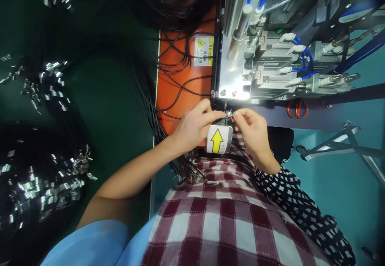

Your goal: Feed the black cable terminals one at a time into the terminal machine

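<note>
At the front end of the machine, both hands meet over a small metal fixture. My left hand is closed, its index finger stretched toward the fixture; a black cable runs in under it, and the exact grip is hidden. Thin wire ends, some white and one red, stick out between the hands. My right hand pinches these wires between thumb and fingertips. Just below the fingers is a white label with a yellow arrow.
A machine with metal cylinders and blue air hoses fills the upper right. Black cables cross the orange surface beside a warning label. Cable bundles with shiny ends lie on the dark green table. Red-handled scissors rest at right.
</note>
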`<state>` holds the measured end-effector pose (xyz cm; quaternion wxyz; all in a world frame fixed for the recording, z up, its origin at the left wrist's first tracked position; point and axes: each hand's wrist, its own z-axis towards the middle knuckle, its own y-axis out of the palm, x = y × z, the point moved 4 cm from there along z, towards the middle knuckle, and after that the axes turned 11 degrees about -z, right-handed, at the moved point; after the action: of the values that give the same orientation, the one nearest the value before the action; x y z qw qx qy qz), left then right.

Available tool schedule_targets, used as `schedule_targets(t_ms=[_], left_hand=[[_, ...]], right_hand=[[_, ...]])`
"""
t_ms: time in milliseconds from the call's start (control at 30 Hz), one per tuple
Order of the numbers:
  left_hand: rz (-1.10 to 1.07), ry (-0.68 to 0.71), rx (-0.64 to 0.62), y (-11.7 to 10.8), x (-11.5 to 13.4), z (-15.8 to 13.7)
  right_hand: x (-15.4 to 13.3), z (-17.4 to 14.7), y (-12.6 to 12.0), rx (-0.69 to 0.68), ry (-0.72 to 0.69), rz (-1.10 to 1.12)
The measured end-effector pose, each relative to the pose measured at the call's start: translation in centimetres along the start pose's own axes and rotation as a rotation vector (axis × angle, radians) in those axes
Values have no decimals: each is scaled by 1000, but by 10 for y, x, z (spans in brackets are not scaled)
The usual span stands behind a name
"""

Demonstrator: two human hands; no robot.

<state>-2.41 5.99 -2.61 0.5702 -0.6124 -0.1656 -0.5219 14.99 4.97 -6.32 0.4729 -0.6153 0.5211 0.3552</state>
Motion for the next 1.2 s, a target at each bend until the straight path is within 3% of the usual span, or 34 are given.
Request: schedule_targets(t_ms=[367, 767, 1200], left_hand=[[158, -90, -46, 3, -2, -1], [84, -165, -42, 3, -3, 0], [318, -97, -106, 4, 2, 0]], right_hand=[[-1, 1, 0, 4, 35, -14], [-2, -1, 1, -9, 57, -4], [5, 1, 5, 16, -21, 14]])
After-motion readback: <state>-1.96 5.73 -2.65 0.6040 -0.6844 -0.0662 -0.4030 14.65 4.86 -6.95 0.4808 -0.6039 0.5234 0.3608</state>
